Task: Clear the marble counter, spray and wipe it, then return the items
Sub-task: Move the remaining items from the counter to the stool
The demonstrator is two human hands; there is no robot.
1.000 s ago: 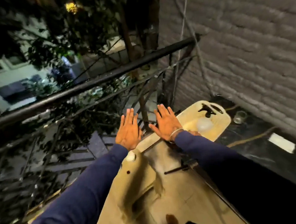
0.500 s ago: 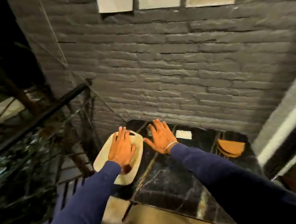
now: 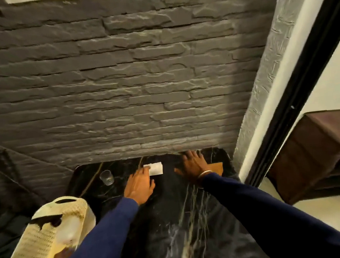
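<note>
A: Where are we with the marble counter point(image 3: 174, 222)?

B: It is not cleared yet. Taking the small clear glass point(image 3: 107, 177) as our landmark: it stands upright near the counter's far left corner, close to the brick wall point(image 3: 119, 81). To the right of the glass lies a white card point(image 3: 155, 168), flat on the stone. Further right again, well apart from the glass, is a flat orange-brown piece point(image 3: 217, 168).

A: And our hands?

B: Our left hand point(image 3: 139, 183) is just right of the glass, fingers stretched forward, tips touching the card's near left edge. It grips nothing yet. Our right hand point(image 3: 193, 167) is spread wide, palm down, partly over the orange-brown piece. We cannot tell if it presses on it or only hovers.

A: The cream basket point(image 3: 51, 240)?

B: Nearer to us than the glass and further left, at the counter's left edge. It seems to hold a pale bottle, but that part is too blurred to be sure.

A: What could go wrong?

B: We count 2 risks. The glass sits just beside our left hand, so a sideways sweep could tip it, and on hard stone it may break. Also, the card lies flat on polished marble; it will likely slide toward the wall instead of lifting, unless we pinch an edge.
</note>
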